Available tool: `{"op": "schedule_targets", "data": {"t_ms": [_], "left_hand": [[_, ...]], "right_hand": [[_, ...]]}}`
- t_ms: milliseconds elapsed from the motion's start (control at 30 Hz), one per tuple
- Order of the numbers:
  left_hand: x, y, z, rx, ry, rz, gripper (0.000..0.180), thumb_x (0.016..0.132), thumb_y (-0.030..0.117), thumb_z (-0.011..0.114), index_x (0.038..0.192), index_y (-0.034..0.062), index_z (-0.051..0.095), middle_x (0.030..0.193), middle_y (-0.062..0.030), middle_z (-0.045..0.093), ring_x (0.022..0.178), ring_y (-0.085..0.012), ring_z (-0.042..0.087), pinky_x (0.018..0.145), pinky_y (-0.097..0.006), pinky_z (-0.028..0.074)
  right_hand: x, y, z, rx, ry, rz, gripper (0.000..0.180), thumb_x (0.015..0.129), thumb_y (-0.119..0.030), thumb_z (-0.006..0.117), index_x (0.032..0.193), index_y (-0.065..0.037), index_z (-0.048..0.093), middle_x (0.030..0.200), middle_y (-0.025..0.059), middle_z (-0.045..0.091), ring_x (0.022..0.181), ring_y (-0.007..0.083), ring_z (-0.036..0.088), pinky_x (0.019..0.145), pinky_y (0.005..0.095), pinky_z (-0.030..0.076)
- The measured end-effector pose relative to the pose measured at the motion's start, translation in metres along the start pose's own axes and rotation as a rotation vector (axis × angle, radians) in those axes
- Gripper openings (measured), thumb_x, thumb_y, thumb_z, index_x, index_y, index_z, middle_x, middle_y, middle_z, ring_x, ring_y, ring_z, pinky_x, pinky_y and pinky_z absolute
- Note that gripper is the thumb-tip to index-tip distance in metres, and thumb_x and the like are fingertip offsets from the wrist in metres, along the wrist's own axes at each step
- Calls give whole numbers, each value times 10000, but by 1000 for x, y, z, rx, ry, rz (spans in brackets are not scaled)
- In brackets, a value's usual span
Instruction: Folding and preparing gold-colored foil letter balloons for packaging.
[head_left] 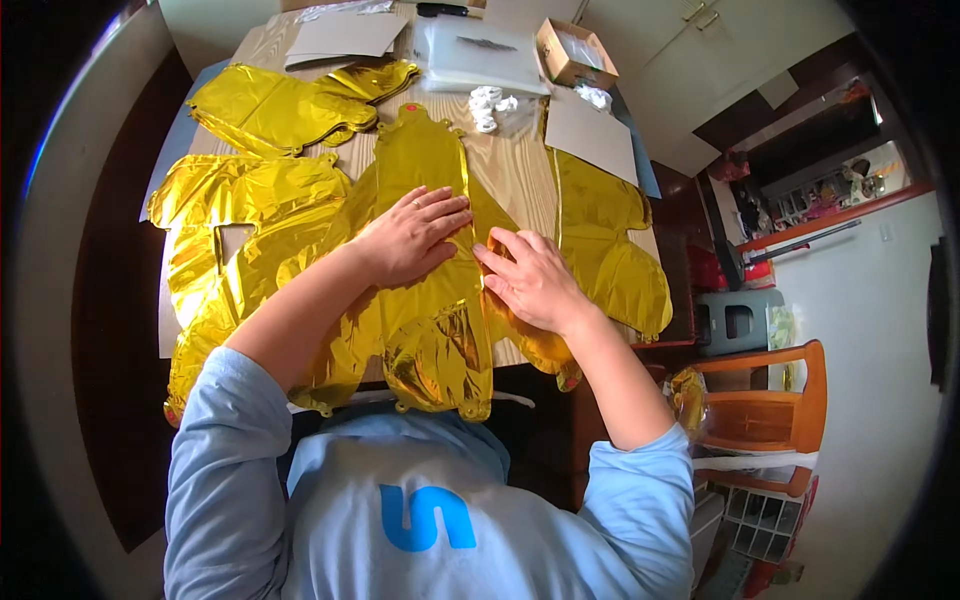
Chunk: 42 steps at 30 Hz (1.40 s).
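Observation:
A flat gold foil balloon lies in front of me on the table, partly folded lengthwise. My left hand rests palm down on it, fingers stretched out. On the balloon's right edge lies my right hand, its fingers slightly bent and apart, the tips touching the foil along a straight crease. Orange-tinted foil shows beneath that hand. More deflated gold foil balloons surround this one: a crumpled one on the left, a stack at the far left, and a folded one on the right.
Pale cardboard sheets, clear plastic bags and a small open box stand along the far side. Crumpled white tissue lies near them. A wooden chair and a grey plastic stool are at the right.

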<state>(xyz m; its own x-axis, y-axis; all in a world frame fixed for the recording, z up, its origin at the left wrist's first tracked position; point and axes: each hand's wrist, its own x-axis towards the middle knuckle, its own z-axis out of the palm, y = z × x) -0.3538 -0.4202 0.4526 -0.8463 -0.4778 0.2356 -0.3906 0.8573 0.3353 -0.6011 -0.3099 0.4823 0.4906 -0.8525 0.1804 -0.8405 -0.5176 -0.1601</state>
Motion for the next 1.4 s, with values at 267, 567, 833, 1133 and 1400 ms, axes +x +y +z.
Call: {"op": "schedule_targets", "data": {"t_ms": [267,567,833,1133,1400], "left_hand": [[0,-1,1,-16,2,8,576,999,312,589,1507,67,471,1575,-151,445,1492,-352,349,1238,-503,243],[1,5,-1,-79,178,62,529,994,240,611,1460,35,465,1525,-231,446,1443,-399,398,1205,-498,303],[-17,1,-18,-82,430,-11,397,974,161,618,1349,47,555,1409,-195,550,1296,-403,522,1119,-494,403],[-74,-1,-33,161,346,-345,460,934,266,679,1321,46,563,1291,-149,629,1269,-349,545,1083,-469,411],[-42,-25,-30,192,311,-536,615,920,385,682,1405,55,499,1368,-161,593,1331,-353,497,1129,-483,355]], "right_hand": [[-9,5,5,-35,40,-23,420,993,-356,627,1366,-167,649,1442,147,553,1285,333,502,1079,458,408],[20,10,22,90,172,20,380,977,-295,647,1283,-72,677,1404,108,622,1301,312,554,1080,454,415],[29,3,21,23,113,-33,384,936,-254,687,1278,-79,682,1426,77,621,1320,307,539,1096,439,409],[27,5,25,51,123,-46,407,939,-264,694,1302,-81,674,1458,84,592,1338,315,518,1100,443,413],[48,23,18,313,134,156,456,1015,-317,609,1385,-49,602,1463,180,569,1384,360,496,1166,444,380]]}}
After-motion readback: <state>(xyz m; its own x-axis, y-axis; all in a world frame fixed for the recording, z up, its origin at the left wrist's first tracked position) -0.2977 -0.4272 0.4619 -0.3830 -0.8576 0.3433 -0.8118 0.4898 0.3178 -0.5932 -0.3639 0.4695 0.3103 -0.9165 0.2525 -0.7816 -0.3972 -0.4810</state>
